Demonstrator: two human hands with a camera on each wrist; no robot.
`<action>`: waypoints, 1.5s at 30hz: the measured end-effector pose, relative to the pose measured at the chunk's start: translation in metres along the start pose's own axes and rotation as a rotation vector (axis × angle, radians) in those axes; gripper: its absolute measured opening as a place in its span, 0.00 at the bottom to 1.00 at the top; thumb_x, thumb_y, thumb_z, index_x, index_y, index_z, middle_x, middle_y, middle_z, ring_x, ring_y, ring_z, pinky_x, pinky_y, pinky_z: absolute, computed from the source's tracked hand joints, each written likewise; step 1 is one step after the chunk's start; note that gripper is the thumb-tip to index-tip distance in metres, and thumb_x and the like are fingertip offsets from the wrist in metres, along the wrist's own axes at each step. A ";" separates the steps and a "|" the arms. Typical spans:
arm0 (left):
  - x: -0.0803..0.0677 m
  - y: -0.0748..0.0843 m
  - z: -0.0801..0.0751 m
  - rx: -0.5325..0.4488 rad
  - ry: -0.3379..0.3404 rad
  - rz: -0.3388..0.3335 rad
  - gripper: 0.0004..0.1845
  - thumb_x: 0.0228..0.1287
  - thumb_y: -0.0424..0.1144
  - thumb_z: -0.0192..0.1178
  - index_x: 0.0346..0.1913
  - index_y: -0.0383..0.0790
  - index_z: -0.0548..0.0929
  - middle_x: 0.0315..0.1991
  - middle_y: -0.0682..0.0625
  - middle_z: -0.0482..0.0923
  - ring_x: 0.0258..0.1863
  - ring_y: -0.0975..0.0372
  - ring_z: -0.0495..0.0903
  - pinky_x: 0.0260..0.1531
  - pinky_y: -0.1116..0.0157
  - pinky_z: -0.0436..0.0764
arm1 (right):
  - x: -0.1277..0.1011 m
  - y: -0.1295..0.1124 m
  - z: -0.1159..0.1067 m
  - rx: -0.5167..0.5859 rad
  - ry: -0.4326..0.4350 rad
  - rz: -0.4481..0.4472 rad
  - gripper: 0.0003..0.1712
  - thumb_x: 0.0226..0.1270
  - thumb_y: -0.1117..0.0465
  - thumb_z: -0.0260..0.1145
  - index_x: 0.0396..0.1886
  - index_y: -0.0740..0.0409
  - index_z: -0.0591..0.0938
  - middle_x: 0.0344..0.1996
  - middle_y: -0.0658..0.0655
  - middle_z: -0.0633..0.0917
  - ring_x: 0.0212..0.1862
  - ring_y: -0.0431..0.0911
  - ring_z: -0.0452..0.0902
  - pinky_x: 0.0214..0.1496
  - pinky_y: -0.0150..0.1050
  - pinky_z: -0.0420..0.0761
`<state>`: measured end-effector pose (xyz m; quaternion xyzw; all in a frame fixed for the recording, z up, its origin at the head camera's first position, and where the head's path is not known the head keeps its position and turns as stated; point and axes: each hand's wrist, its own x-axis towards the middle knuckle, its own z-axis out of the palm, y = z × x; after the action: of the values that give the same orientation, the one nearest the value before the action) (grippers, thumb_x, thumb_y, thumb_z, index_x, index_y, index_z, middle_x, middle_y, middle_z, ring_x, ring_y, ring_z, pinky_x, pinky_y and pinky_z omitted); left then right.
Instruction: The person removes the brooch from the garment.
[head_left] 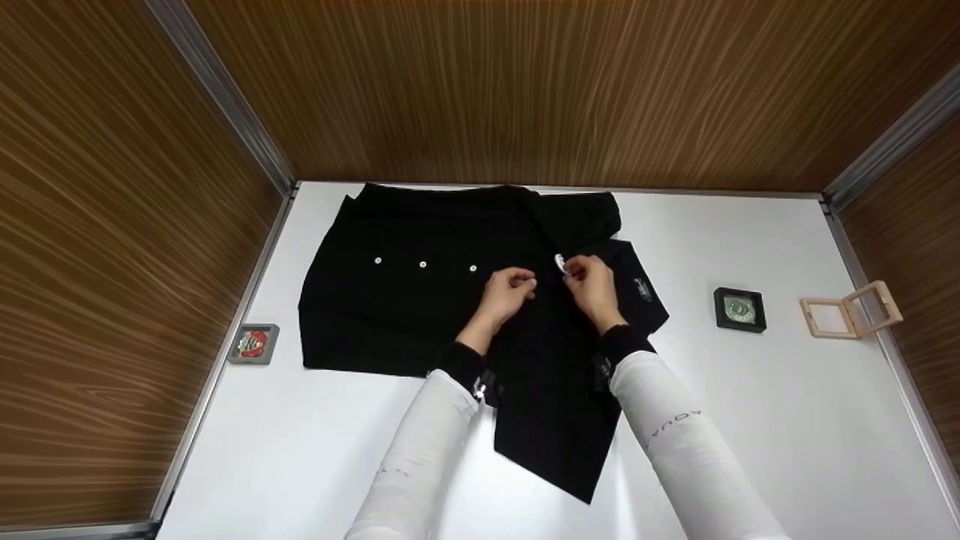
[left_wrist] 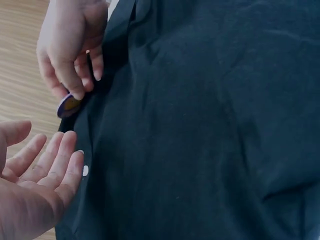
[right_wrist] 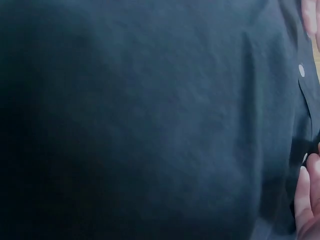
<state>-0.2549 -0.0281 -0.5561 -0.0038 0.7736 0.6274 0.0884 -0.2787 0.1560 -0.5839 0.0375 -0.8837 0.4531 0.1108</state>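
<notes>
A black button-up shirt (head_left: 390,315) with white buttons lies spread on the white table. My right hand (head_left: 592,289) pinches a small round disc (left_wrist: 70,106) at the shirt's front edge; the left wrist view shows its purple rim and yellowish face. In the head view only a white glint of the disc (head_left: 560,262) shows past the fingers. Beside it, my left hand (head_left: 506,294) is over the shirt front, its fingers (left_wrist: 59,162) relaxed and palm turned up, close to a white button (left_wrist: 85,171). Fingertips of my right hand (right_wrist: 307,195) show at the right wrist view's edge.
A grey square case (head_left: 253,344) with a red round piece lies at the table's left edge. To the right are a black case (head_left: 739,309) holding a greenish disc and an opened light-wood frame (head_left: 851,311). Wooden panels (head_left: 525,90) wall the table's back and sides.
</notes>
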 end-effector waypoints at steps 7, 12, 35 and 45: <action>0.002 -0.008 0.015 -0.206 0.034 -0.083 0.14 0.68 0.27 0.59 0.53 0.22 0.78 0.42 0.33 0.83 0.39 0.47 0.85 0.41 0.58 0.84 | -0.010 -0.003 0.005 0.006 -0.017 -0.078 0.09 0.52 0.78 0.68 0.33 0.66 0.85 0.32 0.61 0.82 0.36 0.53 0.81 0.43 0.44 0.80; 0.008 -0.011 0.024 -0.304 0.071 -0.126 0.16 0.67 0.26 0.59 0.55 0.21 0.77 0.43 0.33 0.83 0.40 0.46 0.85 0.42 0.59 0.84 | -0.016 -0.006 0.006 -0.008 -0.024 -0.087 0.09 0.52 0.78 0.69 0.33 0.65 0.86 0.32 0.60 0.82 0.35 0.52 0.81 0.42 0.43 0.81; 0.019 -0.012 0.046 -0.301 0.226 -0.082 0.10 0.59 0.21 0.64 0.44 0.23 0.84 0.35 0.37 0.86 0.31 0.52 0.86 0.35 0.63 0.85 | -0.027 -0.009 0.005 -0.142 -0.042 -0.184 0.17 0.48 0.76 0.67 0.42 0.66 0.83 0.35 0.60 0.81 0.39 0.54 0.78 0.44 0.46 0.78; 0.018 -0.010 0.049 -0.275 0.257 -0.096 0.10 0.58 0.21 0.64 0.44 0.23 0.84 0.35 0.38 0.86 0.31 0.52 0.86 0.35 0.63 0.85 | -0.030 -0.006 0.009 -0.383 0.066 -0.362 0.19 0.46 0.74 0.67 0.43 0.67 0.83 0.49 0.64 0.78 0.54 0.61 0.71 0.58 0.56 0.69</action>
<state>-0.2651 0.0199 -0.5776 -0.1330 0.6843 0.7168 0.0171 -0.2502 0.1443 -0.5916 0.1586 -0.9282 0.2513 0.2239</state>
